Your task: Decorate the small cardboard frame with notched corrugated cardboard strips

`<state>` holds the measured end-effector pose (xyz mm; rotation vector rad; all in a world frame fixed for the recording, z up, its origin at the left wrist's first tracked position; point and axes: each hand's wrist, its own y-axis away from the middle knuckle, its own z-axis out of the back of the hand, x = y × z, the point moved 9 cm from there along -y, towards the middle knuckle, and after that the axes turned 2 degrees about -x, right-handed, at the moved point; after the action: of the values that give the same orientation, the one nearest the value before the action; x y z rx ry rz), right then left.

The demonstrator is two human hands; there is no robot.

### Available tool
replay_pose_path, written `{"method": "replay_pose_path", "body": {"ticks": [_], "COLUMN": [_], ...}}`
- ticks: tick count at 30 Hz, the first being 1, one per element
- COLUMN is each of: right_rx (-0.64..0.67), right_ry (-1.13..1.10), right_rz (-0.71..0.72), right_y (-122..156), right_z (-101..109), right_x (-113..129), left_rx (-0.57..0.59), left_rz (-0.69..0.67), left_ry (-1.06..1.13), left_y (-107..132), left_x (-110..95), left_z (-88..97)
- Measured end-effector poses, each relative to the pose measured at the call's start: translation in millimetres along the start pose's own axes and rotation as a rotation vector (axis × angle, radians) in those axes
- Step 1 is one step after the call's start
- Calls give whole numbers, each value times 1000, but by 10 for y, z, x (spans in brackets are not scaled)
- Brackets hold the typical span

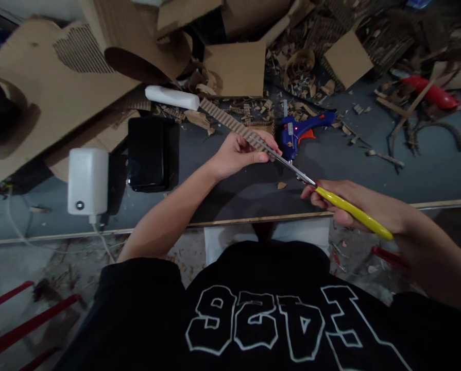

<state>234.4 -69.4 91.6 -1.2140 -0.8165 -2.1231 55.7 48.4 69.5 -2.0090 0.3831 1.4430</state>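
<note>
On your left, a white box (87, 178) trails its cable (103, 242) over the table edge (60, 237), just beside a black case (147, 153). A red tool (431, 91) lies to your far right; red bars (33, 327) show below, left.

1 left hand (232, 158), 1 right hand (356, 190), total 2. 1 scissors (354, 213). 1 ridged strip (224, 117). 1 glue gun (291, 136). 1 table (222, 206). On the left: 1 white adapter (87, 180), 1 black box (147, 154). Far middle: 1 white bar (172, 98). Square cards (236, 69): 2, one far middle, one far right. Far right, 1 red tool (431, 91). Red bars (33, 324), near left: at least 3. Scraps (198, 121): dozens, too jumbled to count.
</note>
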Motion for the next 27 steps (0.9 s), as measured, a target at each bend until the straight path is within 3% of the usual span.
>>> {"method": "replay_pose_path", "body": {"ticks": [7, 17, 23, 27], "right_rx": [-24, -9, -19, -47], "right_ry": [-24, -7, -19, 91], "right_rz": [13, 7, -57, -161], "right_y": [9, -14, -22, -13], "right_z": [4, -5, 0, 44], "right_x": [-1, 1, -12, -54], "left_rx": [-27, 21, -11, 4], "left_rz": [-13, 6, 6, -27], "left_ry": [-12, -1, 3, -27], "left_y": [20, 18, 22, 22], "left_x": [2, -10, -45, -50], "left_z": [59, -9, -1, 17]}}
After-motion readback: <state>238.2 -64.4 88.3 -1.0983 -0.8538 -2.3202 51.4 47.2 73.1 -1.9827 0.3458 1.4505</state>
